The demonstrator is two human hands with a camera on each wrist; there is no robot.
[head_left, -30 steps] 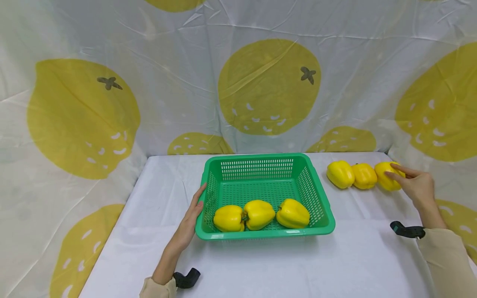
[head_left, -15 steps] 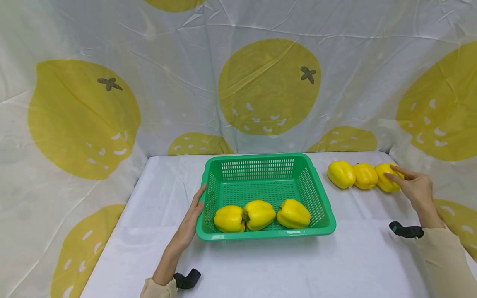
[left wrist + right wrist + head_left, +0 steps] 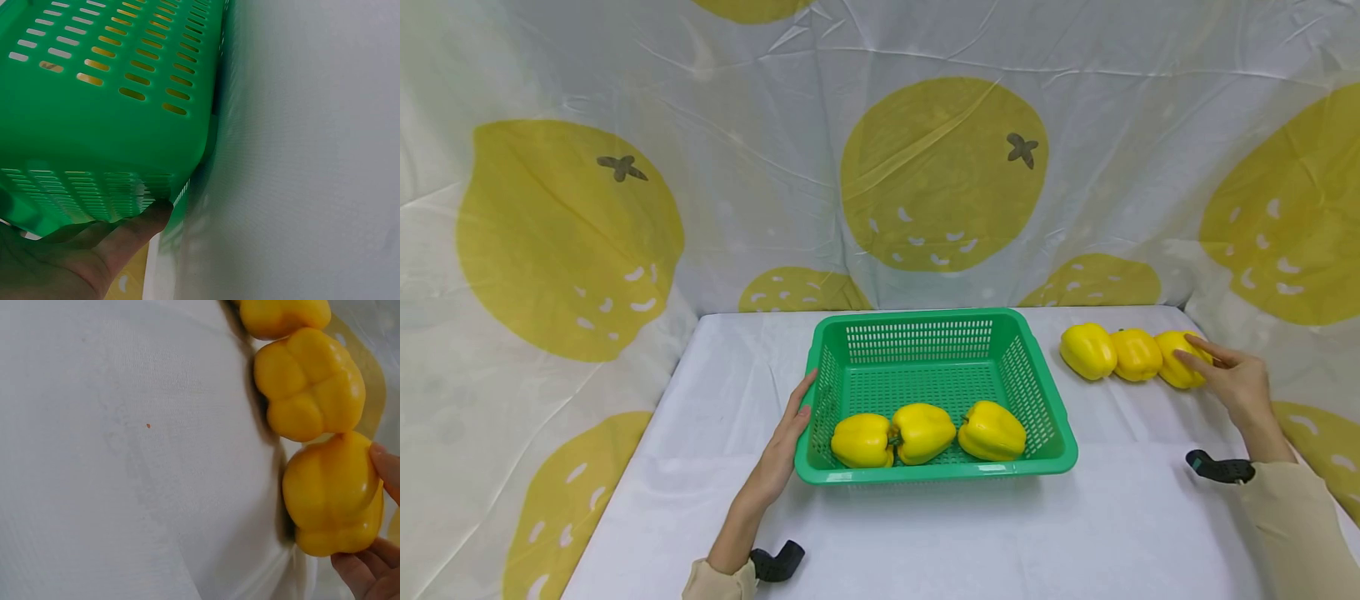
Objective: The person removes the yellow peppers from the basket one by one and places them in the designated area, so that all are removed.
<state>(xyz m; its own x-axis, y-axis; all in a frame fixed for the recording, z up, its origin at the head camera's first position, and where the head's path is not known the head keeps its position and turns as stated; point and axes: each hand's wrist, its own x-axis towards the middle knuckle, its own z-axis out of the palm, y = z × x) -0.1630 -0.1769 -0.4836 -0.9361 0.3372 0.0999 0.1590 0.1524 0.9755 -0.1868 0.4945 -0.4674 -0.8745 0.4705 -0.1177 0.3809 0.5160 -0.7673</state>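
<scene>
My left hand [image 3: 778,450] rests against the left side of a green plastic basket [image 3: 936,477], its fingers straight along the outer wall. In the left wrist view, the fingers [image 3: 134,234] lie against the slotted basket wall. At the right, my right hand [image 3: 1240,382] pinches the rightmost yellow bell pepper [image 3: 1180,360] between thumb and fingers. That pepper sits on the white cloth, at the end of a row with a middle pepper [image 3: 1137,354] and a left pepper [image 3: 1088,351]. Inside the basket, along its near side, lie three more yellow bell peppers [image 3: 922,433].
White cloth [image 3: 925,542] covers the table. Behind it and at both sides hangs a pale curtain [image 3: 760,167] printed with big yellow fruit. Black wrist cameras [image 3: 777,562] are strapped to both wrists.
My right hand has shifted slightly left and nearer, and the rightmost pepper has moved a little toward the front. My left hand and the basket hold their place.
</scene>
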